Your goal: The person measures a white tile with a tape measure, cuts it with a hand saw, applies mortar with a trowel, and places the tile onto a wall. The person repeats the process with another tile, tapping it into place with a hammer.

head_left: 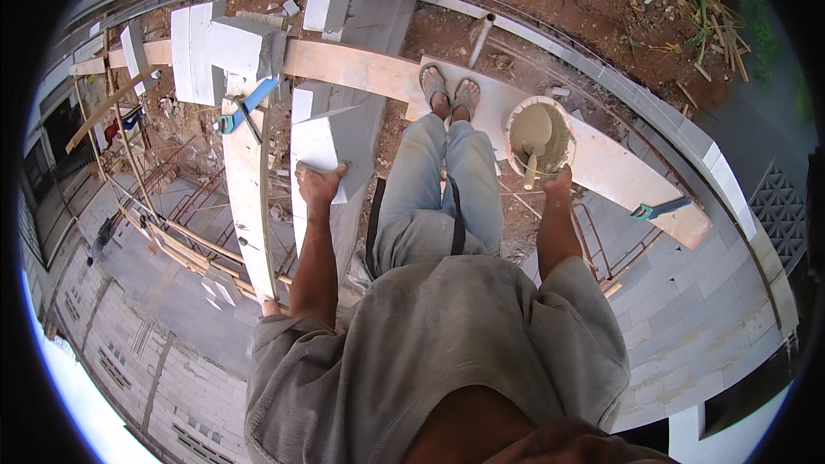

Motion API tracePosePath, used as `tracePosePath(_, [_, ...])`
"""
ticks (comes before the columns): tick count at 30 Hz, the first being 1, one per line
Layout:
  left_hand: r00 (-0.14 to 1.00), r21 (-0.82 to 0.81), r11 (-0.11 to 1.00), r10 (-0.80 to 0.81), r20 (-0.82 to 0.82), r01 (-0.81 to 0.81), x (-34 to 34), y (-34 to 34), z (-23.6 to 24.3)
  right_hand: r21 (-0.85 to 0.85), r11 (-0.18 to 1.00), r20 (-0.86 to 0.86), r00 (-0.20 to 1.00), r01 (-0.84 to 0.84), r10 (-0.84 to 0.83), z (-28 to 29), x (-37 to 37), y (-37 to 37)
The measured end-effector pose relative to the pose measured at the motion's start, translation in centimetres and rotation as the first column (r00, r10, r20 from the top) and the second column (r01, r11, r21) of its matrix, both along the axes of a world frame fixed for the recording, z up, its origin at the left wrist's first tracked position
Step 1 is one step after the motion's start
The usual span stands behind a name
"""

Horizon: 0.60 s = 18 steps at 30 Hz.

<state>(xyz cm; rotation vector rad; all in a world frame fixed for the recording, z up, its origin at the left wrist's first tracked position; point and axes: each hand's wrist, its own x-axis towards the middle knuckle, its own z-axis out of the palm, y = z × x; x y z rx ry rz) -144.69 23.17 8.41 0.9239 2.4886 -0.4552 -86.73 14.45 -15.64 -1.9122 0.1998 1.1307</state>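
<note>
Head view: the bare left hand (320, 182) touches the near end of a white rectangular block (331, 144), its thumb spread from the other fingers; I cannot tell whether they grip it or merely rest there, perhaps for steadiness. The bare right hand (560, 179) has its fingers closed on the near rim of a round, pale bucket (513, 139) holding grey mortar (559, 125), apparently because the rim offers an easy hold; the mouth faces up, which probably keeps the mortar in. Just left of those fingers, a wooden-handled trowel (530, 174) leans over the rim, its grip likely left clear for reaching. Beyond the left fingers, leftward, a blue handsaw (249, 107) lies near the top of a long pale plank (249, 232), seemingly parked within reach.
</note>
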Motion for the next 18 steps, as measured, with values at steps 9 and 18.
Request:
tracePosePath(9, [0.928,0.182,0.913,-0.373,0.017,0.364,2.3,9.0,-8.5,-0.303,0.813,-0.166,0.813,0.496,-0.558,-2.5,-10.0,1.9])
tracePosePath(18, [0.918,0.062,0.967,-0.254,0.305,0.247,10.4,11.1,-25.3,-0.238,0.874,-0.130,0.878,0.423,-0.461,-6.0,-8.5,-8.1])
